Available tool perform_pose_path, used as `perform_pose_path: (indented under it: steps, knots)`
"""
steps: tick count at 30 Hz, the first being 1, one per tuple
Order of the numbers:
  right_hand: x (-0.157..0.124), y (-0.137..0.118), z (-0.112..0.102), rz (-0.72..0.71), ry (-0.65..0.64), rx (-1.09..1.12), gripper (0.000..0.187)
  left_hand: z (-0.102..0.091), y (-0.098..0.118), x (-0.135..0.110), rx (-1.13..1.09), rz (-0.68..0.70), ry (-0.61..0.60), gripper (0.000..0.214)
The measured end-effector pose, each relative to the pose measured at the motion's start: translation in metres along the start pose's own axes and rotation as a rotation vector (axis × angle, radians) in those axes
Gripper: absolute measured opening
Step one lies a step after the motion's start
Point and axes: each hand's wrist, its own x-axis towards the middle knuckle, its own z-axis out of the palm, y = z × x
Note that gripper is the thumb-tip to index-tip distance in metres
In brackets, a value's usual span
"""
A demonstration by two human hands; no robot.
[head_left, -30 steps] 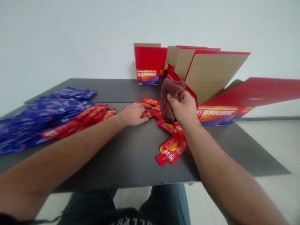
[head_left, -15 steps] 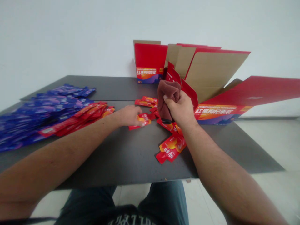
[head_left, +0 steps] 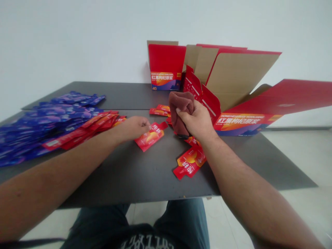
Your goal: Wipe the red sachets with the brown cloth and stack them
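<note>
My left hand (head_left: pixel 138 126) has its fingers closed at the edge of a red pouch (head_left: pixel 150 137) with a yellow-orange print, which is tilted towards me just above or on the table. A folded brown cloth (head_left: pixel 178 112) is gripped in my right hand (head_left: pixel 199 119), thumb on top. Beneath and behind the cloth lie more red pouches (head_left: pixel 160 110), partly covered. Nearer the front edge, another red pouch (head_left: pixel 190 160) lies flat by my right forearm.
Blue pouches (head_left: pixel 49 121) are heaped at the left, with a row of red pouches (head_left: pixel 90 128) along them. An open red carton (head_left: pixel 240 121) with raised flaps stands at the right. Behind it is a smaller red box (head_left: pixel 167 65). The grey table (head_left: pixel 124 176) ends near my legs.
My left hand has drawn back a little to the left, and the red pouch at its fingers has turned and shows more of its face. My right hand has shifted slightly left with the cloth.
</note>
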Motion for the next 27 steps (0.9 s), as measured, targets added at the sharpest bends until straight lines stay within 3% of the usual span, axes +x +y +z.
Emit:
perform_pose_path:
  steps: [6,10,19,25,27]
  knots:
    - [-0.019,-0.014,0.009,-0.169,-0.243,-0.13,0.037,0.01,-0.01,-0.034,-0.413,-0.19,-0.023,0.021]
    - [-0.029,-0.021,0.014,-0.251,-0.337,-0.255,0.019,0.021,-0.01,-0.047,-0.551,-0.196,-0.045,0.023]
    - [-0.035,-0.021,0.018,-0.264,-0.393,-0.351,0.007,0.024,-0.01,-0.055,-0.607,-0.112,-0.04,0.028]
    - [-0.037,-0.021,0.021,-0.304,-0.315,-0.425,0.009,0.039,-0.006,-0.057,-0.902,-0.165,-0.107,0.022]
    - [-0.04,-0.025,0.022,-0.302,-0.343,-0.441,0.01,0.042,-0.005,-0.057,-0.992,-0.167,-0.114,0.02]
